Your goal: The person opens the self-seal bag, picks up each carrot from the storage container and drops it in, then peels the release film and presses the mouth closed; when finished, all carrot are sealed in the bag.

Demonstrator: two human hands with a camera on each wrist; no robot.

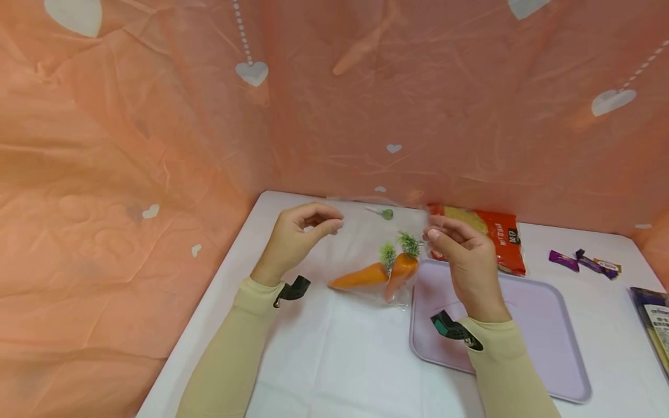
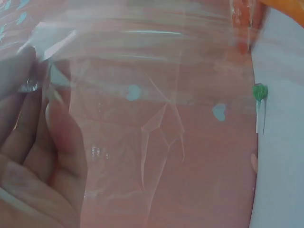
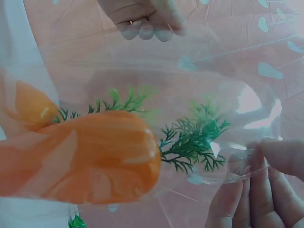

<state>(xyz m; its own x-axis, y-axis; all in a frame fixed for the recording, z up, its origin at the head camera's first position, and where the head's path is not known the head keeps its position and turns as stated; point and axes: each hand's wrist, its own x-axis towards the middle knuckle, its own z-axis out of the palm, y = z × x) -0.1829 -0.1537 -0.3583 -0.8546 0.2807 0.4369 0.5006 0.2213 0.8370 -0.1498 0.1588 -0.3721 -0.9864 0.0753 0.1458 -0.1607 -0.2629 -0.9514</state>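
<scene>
A clear plastic bag point(image 1: 355, 241) hangs between the two hands with two orange carrots point(image 1: 360, 277) with leafy green tops inside. My left hand point(image 1: 298, 235) pinches the bag's upper left edge, with the film bunched at the fingertips in the left wrist view. On the other side my right hand point(image 1: 467, 264) pinches the upper right edge between thumb and fingers. In the right wrist view the larger carrot point(image 3: 95, 161) lies with its green fronds point(image 3: 197, 140) pointing towards the right hand point(image 3: 261, 190).
Behind the bag lies a small green-headed thing on a white stick point(image 1: 387, 214). A red food packet point(image 1: 502, 241) is at the back, behind a lilac tray point(image 1: 538, 331). Several wrapped sweets point(image 1: 564, 260) and a dark packet point(image 1: 653, 319) lie at the right.
</scene>
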